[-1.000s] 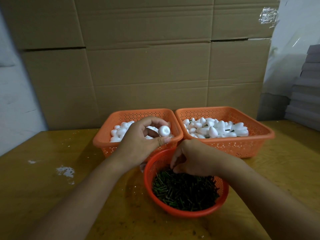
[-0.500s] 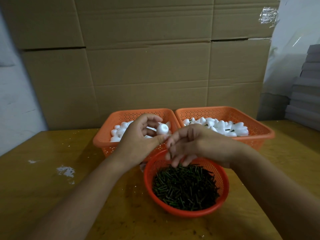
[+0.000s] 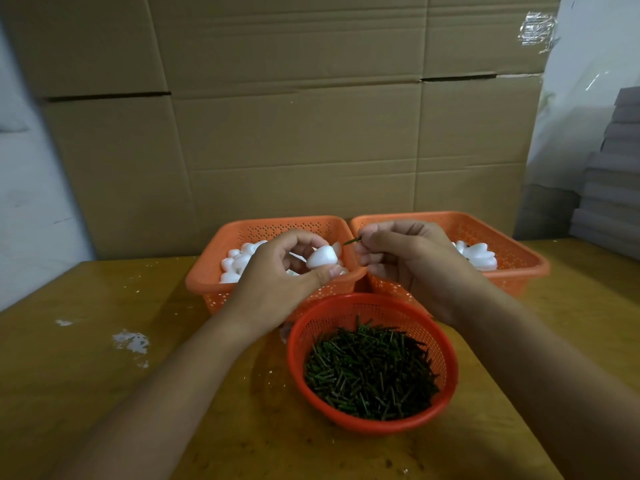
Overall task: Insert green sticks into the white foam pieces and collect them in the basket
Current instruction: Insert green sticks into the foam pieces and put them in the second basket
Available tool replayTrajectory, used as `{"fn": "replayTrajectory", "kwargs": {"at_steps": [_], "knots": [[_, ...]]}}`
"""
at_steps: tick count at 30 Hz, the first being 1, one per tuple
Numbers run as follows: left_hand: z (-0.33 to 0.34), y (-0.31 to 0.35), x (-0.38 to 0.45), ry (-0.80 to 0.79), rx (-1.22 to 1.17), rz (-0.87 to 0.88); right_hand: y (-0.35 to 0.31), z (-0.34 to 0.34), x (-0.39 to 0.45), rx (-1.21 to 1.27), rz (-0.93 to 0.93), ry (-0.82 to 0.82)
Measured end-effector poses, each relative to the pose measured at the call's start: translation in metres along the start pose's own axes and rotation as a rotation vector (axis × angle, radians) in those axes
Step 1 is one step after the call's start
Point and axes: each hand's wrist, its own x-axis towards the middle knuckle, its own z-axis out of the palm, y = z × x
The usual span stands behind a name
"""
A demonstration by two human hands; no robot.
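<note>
White foam piece (image 3: 322, 257) in the left hand (image 3: 277, 285); a green stick (image 3: 351, 241) in the right hand (image 3: 408, 265). Beyond both hands, orange perforated baskets (image 3: 270, 230); below them a red-orange mesh bowl (image 3: 446, 344) of dark green sticks (image 3: 370, 372) on a yellow-brown counter (image 3: 86, 375)

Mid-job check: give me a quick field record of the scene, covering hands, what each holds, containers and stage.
left hand: pinches a white foam piece
right hand: pinches a green stick, tip toward the foam, not yet inserted
round basket: near, heaped with green sticks
left square basket: white foam pieces
right square basket: white foam pieces
surface: wooden table, cardboard boxes behind
stage: about to insert
</note>
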Motion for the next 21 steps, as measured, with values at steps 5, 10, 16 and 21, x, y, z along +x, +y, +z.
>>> {"fn": "replayTrajectory", "kwargs": {"at_steps": [5, 10, 16, 21], "knots": [[0.000, 0.001, 0.000, 0.000, 0.005, -0.012, 0.003, 0.002, 0.001, -0.044, 0.013, -0.020], [0.002, 0.003, -0.001, -0.006, 0.000, -0.018, 0.008, 0.005, 0.000, -0.158, 0.006, -0.021], [0.003, 0.006, 0.000, -0.023, -0.003, -0.012, 0.013, 0.009, -0.002, -0.316, -0.058, -0.007], [0.003, 0.005, 0.000, -0.024, 0.033, -0.014, 0.014, 0.010, -0.001, -0.357, -0.094, -0.014]]}}
